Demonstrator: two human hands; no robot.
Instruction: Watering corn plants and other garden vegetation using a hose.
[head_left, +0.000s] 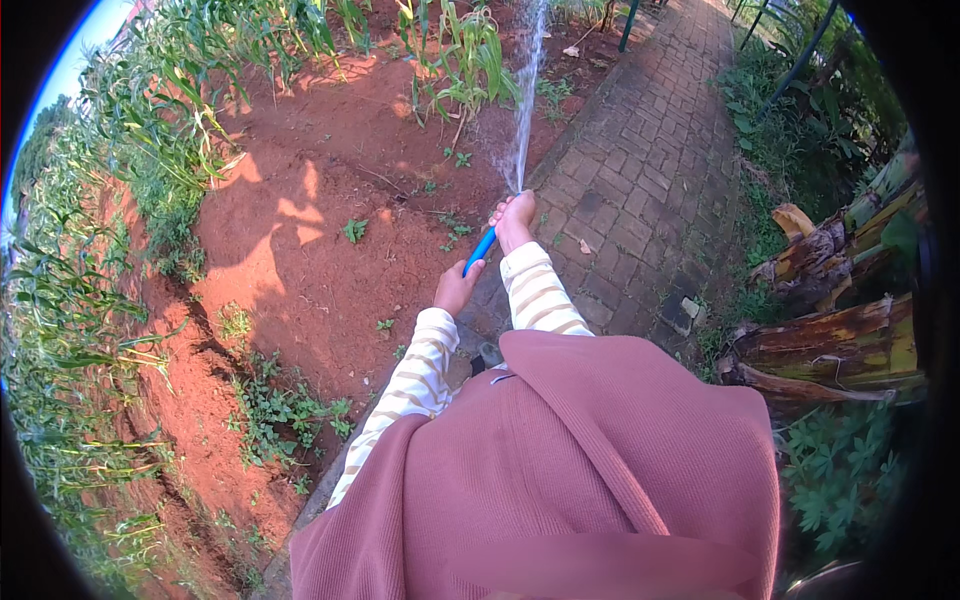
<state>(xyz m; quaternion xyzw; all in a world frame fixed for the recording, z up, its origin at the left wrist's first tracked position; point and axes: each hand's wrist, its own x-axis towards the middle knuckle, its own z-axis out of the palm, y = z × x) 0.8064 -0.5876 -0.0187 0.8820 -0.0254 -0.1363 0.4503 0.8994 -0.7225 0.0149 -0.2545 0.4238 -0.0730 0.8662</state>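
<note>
A blue garden hose (481, 250) runs between my two hands, angled up to the right. My right hand (514, 217) is closed around its outlet end. Lower and to the left, my left hand (456, 288) grips the hose, thumb along it. A jet of water (531, 90) shoots from the outlet away from me, over red soil (337, 172) beside the path, past a corn plant (476, 60). Striped sleeves cover both arms. The rest of the hose is hidden below my left hand.
A brick-paved path (637, 157) runs ahead on the right, with metal posts at its far edges. Corn plants (67, 300) grow along the left. Thick banana stems (832, 345) stand close on the right. A low curb (322, 487) borders the soil.
</note>
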